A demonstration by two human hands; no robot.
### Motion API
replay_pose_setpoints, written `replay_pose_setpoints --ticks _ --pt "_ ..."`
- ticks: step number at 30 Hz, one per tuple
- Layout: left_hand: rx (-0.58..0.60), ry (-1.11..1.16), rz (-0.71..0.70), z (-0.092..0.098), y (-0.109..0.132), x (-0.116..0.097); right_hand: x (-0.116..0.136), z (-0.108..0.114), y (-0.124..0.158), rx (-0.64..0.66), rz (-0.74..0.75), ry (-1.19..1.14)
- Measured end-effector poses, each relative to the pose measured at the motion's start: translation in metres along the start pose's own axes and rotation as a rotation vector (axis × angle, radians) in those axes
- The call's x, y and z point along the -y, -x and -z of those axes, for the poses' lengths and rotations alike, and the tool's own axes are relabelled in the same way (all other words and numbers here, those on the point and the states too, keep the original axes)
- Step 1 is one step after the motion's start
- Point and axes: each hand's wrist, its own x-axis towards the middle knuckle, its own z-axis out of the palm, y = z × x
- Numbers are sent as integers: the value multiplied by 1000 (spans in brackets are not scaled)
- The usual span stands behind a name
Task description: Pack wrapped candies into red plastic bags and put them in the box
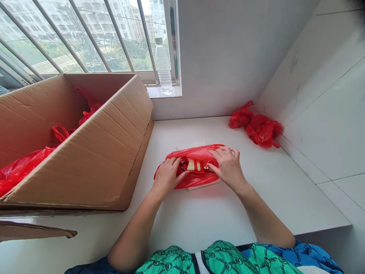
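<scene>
A red plastic bag (199,153) lies on the white tabletop in front of me, its mouth spread wide. Inside show small red packets (194,165) with a pale yellow, striped part. My left hand (170,173) rests on the bag's left side, thumb and fingers apart at the edge of the opening. On the right side, my right hand (227,166) has its fingers on the bag's upper rim and its thumb stretched toward the packets. Something pale and flat sticks out from under the bag.
A large cardboard box (85,152) holding red bags (27,163) stands at the left. More red bags (262,130) lie in the back right corner. A clear bottle (163,68) stands on the windowsill (176,91). A cardboard flap (34,231) juts in at lower left.
</scene>
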Motion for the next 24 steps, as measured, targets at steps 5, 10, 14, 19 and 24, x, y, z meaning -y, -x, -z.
replay_pose_setpoints --ticks 5,10,14,19,24 --pt "-1 -3 14 -11 0 10 14 -4 -2 -27 30 -81" --pt "17 98 8 -12 -1 11 3 -27 6 245 -45 5" --pt "-38 144 93 -11 -5 10 -11 -32 9 327 -46 -40" --pt "-49 137 52 -13 -4 12 -14 -32 10 350 -12 -51" --pt "-49 129 33 -13 -1 13 -14 -30 7 315 -28 -122"
